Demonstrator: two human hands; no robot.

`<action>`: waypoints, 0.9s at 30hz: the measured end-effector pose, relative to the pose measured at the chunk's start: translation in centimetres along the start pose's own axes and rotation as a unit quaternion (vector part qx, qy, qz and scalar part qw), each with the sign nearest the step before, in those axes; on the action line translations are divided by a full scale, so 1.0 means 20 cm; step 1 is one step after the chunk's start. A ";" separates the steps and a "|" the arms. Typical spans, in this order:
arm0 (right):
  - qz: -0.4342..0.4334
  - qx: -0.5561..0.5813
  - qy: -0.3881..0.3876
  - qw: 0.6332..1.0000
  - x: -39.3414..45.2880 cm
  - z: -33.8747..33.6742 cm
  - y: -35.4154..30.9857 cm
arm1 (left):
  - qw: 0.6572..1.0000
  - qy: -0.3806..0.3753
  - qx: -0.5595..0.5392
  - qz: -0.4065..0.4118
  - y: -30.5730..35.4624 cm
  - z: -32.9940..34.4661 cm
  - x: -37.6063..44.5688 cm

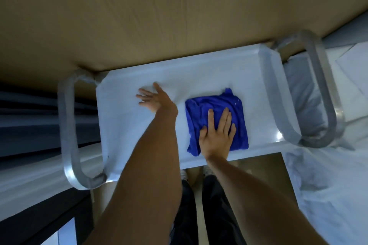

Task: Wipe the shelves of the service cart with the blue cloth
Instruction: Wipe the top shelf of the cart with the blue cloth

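At far left, a curved metal handle at the end of the cart, blurred by motion. Just inside it, the pale top shelf, running left to right across the view, its far edge tucked against a tan panel.

Next, on the shelf's left-centre part, the left hand: forearm stretched forward, fingers straight and spread, palm down and apparently flat on the bare surface, though blur makes actual contact hard to confirm. Nothing held in it.

Further right, well apart from that hand, the blue cloth, lying crumpled but roughly square on the right half of the shelf, close to the near edge. No clear long axis; one bunched corner pointing away toward the far rim.

On the cloth's near-centre part, the right hand: fingers straight, slightly fanned, pointing away from the body, palm pressing the fabric down onto the shelf.

Below the near edge, dark trousers between the forearms.

At far right, the second metal handle, with white bedding beyond.
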State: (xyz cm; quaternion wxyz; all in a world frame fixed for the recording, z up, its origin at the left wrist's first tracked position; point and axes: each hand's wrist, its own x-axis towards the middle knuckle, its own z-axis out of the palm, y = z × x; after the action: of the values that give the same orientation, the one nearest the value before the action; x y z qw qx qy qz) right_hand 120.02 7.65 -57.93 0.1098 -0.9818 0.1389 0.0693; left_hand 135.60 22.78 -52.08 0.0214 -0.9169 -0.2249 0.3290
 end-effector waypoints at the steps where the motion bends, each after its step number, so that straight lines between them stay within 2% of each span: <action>1: 0.000 -0.005 -0.006 1.000 -0.05 0.00 0.04 | 1.000 -0.005 -0.013 0.007 0.07 -0.02 -0.03; 5: -0.018 -0.020 -0.017 0.999 0.00 -0.04 0.13 | 0.995 0.002 -0.016 0.102 0.38 -0.08 -0.09; 11: -0.024 -0.034 -0.007 0.999 0.32 -0.07 0.18 | 0.996 0.004 -0.018 0.082 0.52 -0.06 -0.02; 20: 0.055 -0.018 0.000 0.998 1.14 -0.17 0.12 | 0.990 -0.024 -0.103 0.092 0.55 -0.03 0.02; 27: 0.068 -0.014 0.027 0.997 1.16 -0.17 0.11 | 0.990 -0.020 -0.098 0.103 0.55 -0.03 0.01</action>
State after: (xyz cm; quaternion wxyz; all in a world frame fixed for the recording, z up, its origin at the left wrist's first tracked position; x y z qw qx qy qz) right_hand 141.83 -1.23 -59.03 0.0870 -0.9730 0.2076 0.0518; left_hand 140.53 13.01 -53.89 -0.1076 -0.9260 -0.1609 0.3242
